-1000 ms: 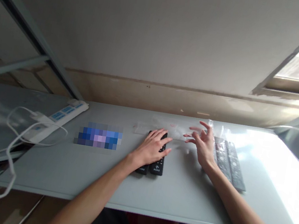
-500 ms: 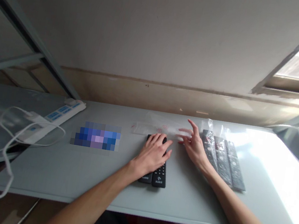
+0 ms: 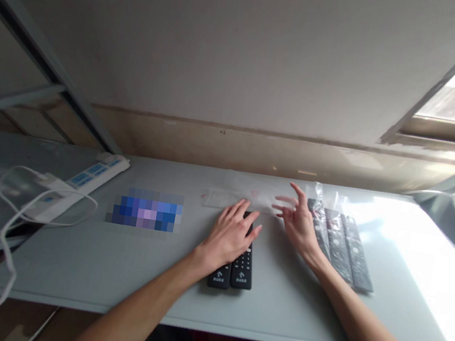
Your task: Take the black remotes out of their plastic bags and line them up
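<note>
Two black remote controls lie side by side in the middle of the table: a left remote (image 3: 219,277) and a right remote (image 3: 241,273). My left hand (image 3: 231,232) rests over their upper parts with its fingers stretched out, hiding much of the left one. Beyond it, a clear plastic bag (image 3: 223,197) with red print lies flat. Palm turned inward, my right hand (image 3: 297,222) hovers or rests with fingers spread and nothing in them. Just right of it are three remotes in clear bags (image 3: 339,243), partly behind my wrist.
A white power strip (image 3: 82,185) with a looping white cable (image 3: 9,239) sits at the left. Between it and my left hand is a blurred-out blue item (image 3: 145,213). A wall backs the grey table (image 3: 107,278); metal frame posts stand at both sides.
The left remote has slid slightly towards me under my left hand, and its lower end now sits a little nearer than the right one's. My right hand has shifted slightly right.
</note>
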Demonstrator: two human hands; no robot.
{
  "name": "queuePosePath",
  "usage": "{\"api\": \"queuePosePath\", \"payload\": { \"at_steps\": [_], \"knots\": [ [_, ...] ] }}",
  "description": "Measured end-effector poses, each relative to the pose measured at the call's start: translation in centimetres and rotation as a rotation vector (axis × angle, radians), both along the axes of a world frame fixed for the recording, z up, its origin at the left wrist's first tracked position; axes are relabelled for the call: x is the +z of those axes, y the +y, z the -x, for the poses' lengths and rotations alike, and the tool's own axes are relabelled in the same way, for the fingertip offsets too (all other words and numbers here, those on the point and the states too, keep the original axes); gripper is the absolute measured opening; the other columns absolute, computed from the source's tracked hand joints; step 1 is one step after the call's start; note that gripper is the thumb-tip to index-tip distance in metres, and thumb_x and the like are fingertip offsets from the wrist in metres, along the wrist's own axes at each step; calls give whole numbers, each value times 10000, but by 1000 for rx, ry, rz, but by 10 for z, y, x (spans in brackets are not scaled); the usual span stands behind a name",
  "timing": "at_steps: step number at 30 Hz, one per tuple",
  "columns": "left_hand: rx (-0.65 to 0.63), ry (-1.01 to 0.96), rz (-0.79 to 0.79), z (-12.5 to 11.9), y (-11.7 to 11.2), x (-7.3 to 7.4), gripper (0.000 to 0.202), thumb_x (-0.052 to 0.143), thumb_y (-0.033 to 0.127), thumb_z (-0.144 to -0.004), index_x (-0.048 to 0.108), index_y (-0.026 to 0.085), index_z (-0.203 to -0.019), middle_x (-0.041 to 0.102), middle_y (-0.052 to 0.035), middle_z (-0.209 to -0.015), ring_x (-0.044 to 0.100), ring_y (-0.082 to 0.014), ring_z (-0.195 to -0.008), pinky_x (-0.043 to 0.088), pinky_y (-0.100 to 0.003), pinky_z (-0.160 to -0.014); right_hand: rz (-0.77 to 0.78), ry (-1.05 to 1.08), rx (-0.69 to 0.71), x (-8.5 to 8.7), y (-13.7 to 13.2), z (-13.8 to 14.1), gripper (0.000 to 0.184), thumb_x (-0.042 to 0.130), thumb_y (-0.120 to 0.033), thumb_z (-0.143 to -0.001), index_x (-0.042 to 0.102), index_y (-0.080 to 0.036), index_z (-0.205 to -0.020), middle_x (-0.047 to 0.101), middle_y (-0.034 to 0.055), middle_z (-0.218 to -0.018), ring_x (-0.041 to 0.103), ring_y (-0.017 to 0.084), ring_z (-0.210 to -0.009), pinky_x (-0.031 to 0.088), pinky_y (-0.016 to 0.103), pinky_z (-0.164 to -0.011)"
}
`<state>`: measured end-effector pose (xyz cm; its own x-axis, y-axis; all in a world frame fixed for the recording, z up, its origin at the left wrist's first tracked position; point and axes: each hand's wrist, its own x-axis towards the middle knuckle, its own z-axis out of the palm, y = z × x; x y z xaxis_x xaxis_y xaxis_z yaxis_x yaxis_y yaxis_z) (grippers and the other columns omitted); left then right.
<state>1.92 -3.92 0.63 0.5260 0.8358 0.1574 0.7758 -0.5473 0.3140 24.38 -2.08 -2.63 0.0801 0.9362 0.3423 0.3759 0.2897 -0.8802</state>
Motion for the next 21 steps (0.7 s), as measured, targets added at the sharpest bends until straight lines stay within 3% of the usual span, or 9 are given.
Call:
{"api": "queuePosePath", "payload": {
  "at_steps": [6,9,11,13,16,18,21],
  "knots": [
    [22,-55,12,6,15,-8,441,387,436,-1136,620,229,-1448,556,-124,-1604,492,-292,-1516,399,-497,-1258,-92,215,15,11,-2,5,612,567,-346,-1012,329,-303,-1574,719,118,-1253,808,262,-1017,693,441,-814],
    [79,-199,-90,7,22,-10,324,451,361,-1113,640,218,-1334,677,-117,-1415,601,-284,-1365,475,-474,-1181,-110,293,37,21,-4,7,607,588,-356,-1004,335,-311,-1555,719,105,-1234,809,262,-1013,692,433,-805],
    [151,-291,-193,10,26,-8,302,520,320,-1079,594,204,-1348,661,-136,-1382,606,-295,-1329,501,-482,-1146,-107,323,61,28,-6,8,616,598,-363,-998,329,-314,-1550,719,101,-1226,806,265,-1016,691,433,-805],
    [228,-359,-300,14,31,-4,475,604,302,-1036,476,193,-1480,553,-186,-1514,531,-327,-1433,469,-515,-1184,-80,329,90,34,-8,8,652,599,-376,-995,299,-316,-1570,716,109,-1240,799,269,-1031,689,442,-819],
    [282,-332,-387,23,38,2,823,684,247,-984,215,222,-1660,245,-232,-1743,285,-373,-1624,345,-577,-1278,-6,316,132,34,-9,7,724,596,-424,-997,236,-310,-1615,713,134,-1278,784,275,-1048,687,451,-815],
    [266,-232,-382,29,42,4,924,658,149,-964,117,273,-1703,90,-192,-1800,139,-376,-1671,250,-620,-1314,32,324,171,29,-7,6,768,616,-471,-988,215,-304,-1622,717,145,-1288,777,270,-1029,686,437,-775],
    [226,-121,-336,36,48,1,973,538,-27,-900,137,300,-1724,71,-116,-1814,63,-353,-1681,174,-641,-1338,89,357,259,22,0,8,834,665,-518,-956,202,-311,-1618,720,146,-1299,775,246,-974,683,410,-733]
  ]
}}
